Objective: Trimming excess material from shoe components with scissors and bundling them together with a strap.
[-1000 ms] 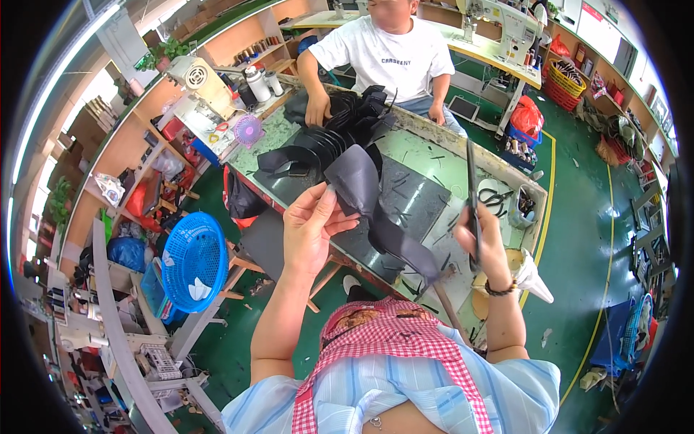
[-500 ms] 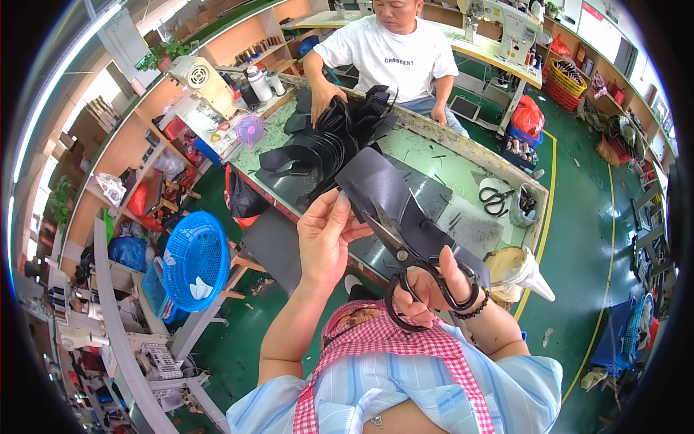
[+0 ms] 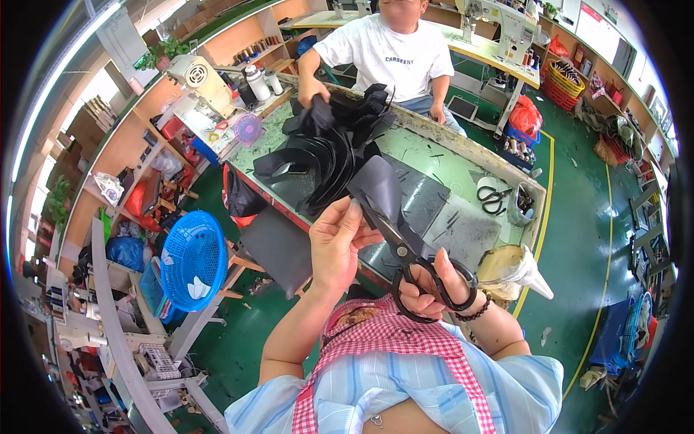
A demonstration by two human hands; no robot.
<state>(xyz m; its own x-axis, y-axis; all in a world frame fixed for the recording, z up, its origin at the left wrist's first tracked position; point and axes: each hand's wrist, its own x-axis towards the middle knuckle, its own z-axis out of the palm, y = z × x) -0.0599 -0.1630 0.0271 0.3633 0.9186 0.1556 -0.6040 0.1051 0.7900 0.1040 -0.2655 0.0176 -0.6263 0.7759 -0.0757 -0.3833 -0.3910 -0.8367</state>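
My left hand (image 3: pixel 337 244) pinches the near edge of a curved, smooth black sheet piece (image 3: pixel 376 186), probably leather or something like it. In my right hand (image 3: pixel 454 281) is a pair of black-handled scissors (image 3: pixel 403 252), with fingers through the loops. The blades point up and left, lying against the piece's edge beside my left fingertips; how far apart they are is hard to make out. Beyond, a heap of similar black pieces (image 3: pixel 325 163) lies on the worktable (image 3: pixel 452 168). A co-worker's hand (image 3: pixel 313 92) grips black pieces at the heap's far side.
A second pair of scissors (image 3: pixel 494 200) lies at the table's right, by a cup of tools (image 3: pixel 522 208). A white-wrapped container (image 3: pixel 506 271) stands at the near right corner. Left are a blue basket (image 3: pixel 194 260), a small purple fan (image 3: pixel 248 129) and a sewing machine (image 3: pixel 194 76).
My left hand has shifted slightly right and down with the black piece, whose long tail no longer shows to the right. The co-worker's hand has lifted some black pieces from the heap.
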